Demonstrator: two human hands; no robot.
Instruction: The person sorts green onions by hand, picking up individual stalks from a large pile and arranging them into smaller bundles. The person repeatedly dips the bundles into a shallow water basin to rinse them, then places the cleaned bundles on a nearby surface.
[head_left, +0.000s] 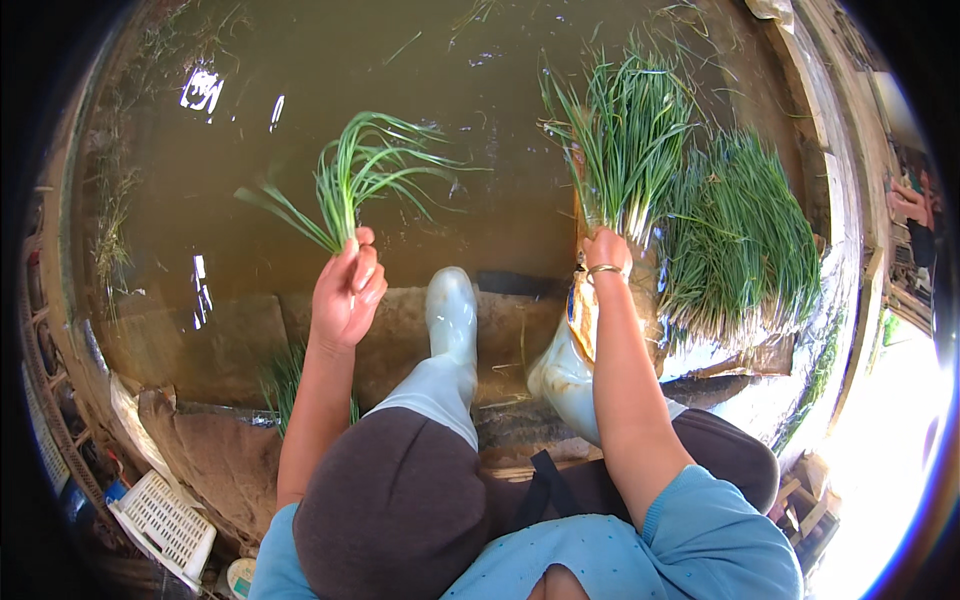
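Observation:
My left hand (351, 289) holds a small bunch of green stalks (341, 184) upright above murky water (450, 172), its long leaves bending to the right. On the right, my right hand (609, 251), with a bracelet at the wrist, is at the pale lower ends of a larger leafy bunch (626, 135); its fingers are mostly hidden, and whether they grip it is not plain. Beside that hand, to the right, lies a thick pile of the same greens (742, 240), root ends towards me.
White rubber boots (452, 311) stand at the water's near edge. A wooden rim (862, 247) borders the right side. Brown sacking (210, 457) and a white plastic crate (165, 525) lie at lower left. Another person's hand (909, 202) shows at far right.

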